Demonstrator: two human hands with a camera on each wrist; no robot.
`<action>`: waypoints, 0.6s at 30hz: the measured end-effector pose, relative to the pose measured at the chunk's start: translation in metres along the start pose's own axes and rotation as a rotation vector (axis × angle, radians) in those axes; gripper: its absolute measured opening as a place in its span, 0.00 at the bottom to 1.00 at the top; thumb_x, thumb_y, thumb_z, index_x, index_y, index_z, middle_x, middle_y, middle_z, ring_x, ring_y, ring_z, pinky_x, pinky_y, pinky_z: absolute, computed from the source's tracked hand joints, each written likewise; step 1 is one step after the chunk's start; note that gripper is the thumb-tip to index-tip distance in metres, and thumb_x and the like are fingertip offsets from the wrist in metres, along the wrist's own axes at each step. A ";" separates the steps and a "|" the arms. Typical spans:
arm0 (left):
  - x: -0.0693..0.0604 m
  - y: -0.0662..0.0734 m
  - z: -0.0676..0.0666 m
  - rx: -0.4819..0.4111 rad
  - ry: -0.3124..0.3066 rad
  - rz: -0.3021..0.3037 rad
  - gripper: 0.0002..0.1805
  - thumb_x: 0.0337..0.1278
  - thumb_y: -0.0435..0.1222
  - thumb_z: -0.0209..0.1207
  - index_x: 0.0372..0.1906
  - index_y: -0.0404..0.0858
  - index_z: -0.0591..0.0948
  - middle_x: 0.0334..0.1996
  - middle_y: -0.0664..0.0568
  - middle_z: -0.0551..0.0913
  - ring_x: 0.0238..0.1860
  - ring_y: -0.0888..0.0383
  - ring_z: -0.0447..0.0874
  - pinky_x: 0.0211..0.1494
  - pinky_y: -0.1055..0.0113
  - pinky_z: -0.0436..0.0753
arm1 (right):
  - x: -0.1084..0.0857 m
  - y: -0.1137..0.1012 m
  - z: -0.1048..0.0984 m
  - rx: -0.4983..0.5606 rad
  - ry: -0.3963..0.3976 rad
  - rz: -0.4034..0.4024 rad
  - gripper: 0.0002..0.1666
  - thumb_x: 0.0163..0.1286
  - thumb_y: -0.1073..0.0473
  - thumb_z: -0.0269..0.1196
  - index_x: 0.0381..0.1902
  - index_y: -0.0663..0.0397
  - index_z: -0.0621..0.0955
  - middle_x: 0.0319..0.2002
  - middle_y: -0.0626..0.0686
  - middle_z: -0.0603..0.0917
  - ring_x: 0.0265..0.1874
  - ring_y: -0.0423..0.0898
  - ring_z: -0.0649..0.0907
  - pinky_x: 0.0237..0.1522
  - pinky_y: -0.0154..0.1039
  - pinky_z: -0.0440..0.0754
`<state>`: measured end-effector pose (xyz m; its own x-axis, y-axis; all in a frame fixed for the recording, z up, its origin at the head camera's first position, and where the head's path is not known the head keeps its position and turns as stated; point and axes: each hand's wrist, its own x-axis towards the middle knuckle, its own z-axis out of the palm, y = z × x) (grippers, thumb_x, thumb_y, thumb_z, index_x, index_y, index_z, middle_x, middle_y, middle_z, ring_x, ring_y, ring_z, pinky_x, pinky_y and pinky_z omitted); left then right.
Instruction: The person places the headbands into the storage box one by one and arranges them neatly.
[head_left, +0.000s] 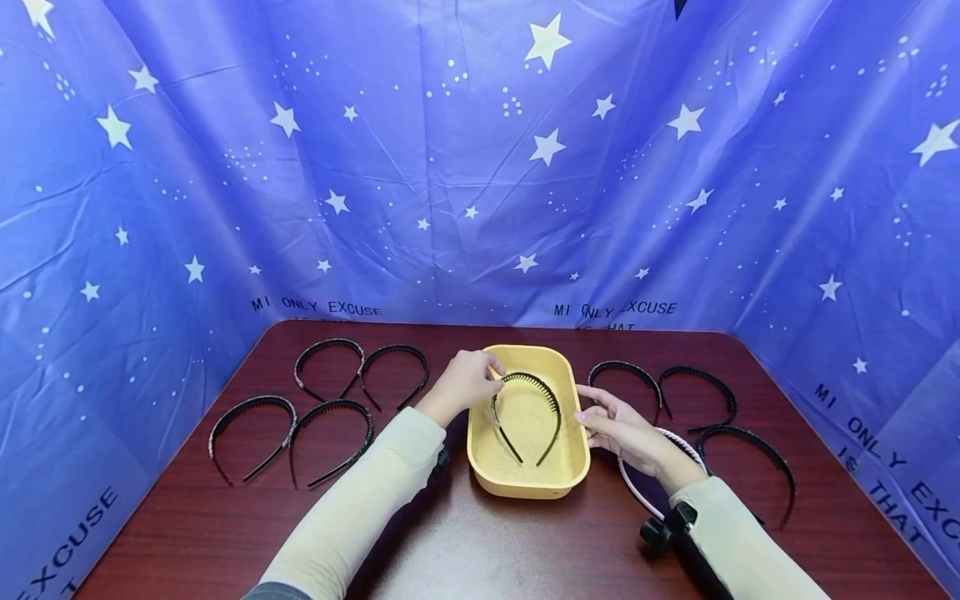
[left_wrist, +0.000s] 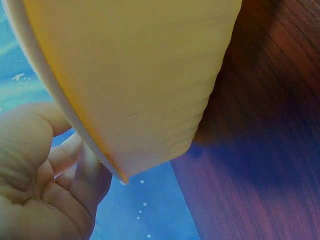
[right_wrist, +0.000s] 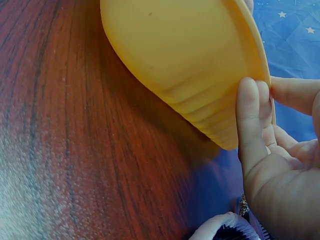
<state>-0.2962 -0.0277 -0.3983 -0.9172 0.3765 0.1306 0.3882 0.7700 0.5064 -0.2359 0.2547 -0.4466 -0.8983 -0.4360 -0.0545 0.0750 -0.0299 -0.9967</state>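
Head view: left hand (head_left: 467,379) reaches over the near side of a yellow tray (head_left: 528,482), fingertips meeting at the upper left of a black toothed headband's (head_left: 557,410) arch. Looks like a thumb-and-finger pinch on it; exact contact is partly hidden. Headband is inside the tray, arch at the fingertips, both ends running away from them toward the wearer. Right hand (head_left: 626,429) grips the opposite rim. Left of the left hand: four more headbands (head_left: 330,403) on the table (head_left: 480,550). Beyond and beside the right hand: three others (head_left: 742,432), plus a pale loop (head_left: 637,497) under its forearm, type unclear.

Left wrist view: tray wall fills most of it; one digit passes behind the rim, the rest bend outside. Pinch itself not visible.

Right wrist view: thumb and fingers close on the rim, one digit flat along the outer wall.

Step in hand seems to be seating the headband in the tray; next move likely calls for loosening the left pinch, right grip steadying.
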 end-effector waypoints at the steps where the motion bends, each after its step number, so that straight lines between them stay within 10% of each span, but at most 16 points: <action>1: 0.000 0.000 0.000 0.002 0.003 -0.001 0.05 0.58 0.36 0.68 0.38 0.42 0.86 0.27 0.57 0.85 0.30 0.61 0.82 0.37 0.67 0.81 | 0.000 0.000 0.000 -0.001 0.001 0.001 0.42 0.75 0.67 0.56 0.76 0.70 0.47 0.40 0.56 0.81 0.34 0.44 0.84 0.40 0.40 0.85; 18: -0.001 0.000 0.003 0.038 0.044 0.011 0.05 0.54 0.35 0.70 0.36 0.41 0.86 0.25 0.57 0.85 0.30 0.60 0.83 0.39 0.66 0.82 | -0.001 0.001 0.000 -0.012 0.000 -0.008 0.41 0.75 0.66 0.56 0.76 0.70 0.48 0.40 0.55 0.81 0.34 0.43 0.83 0.41 0.40 0.85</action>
<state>-0.2948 -0.0262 -0.4014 -0.9154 0.3631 0.1735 0.4009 0.7853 0.4718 -0.2347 0.2550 -0.4475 -0.8989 -0.4358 -0.0461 0.0621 -0.0224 -0.9978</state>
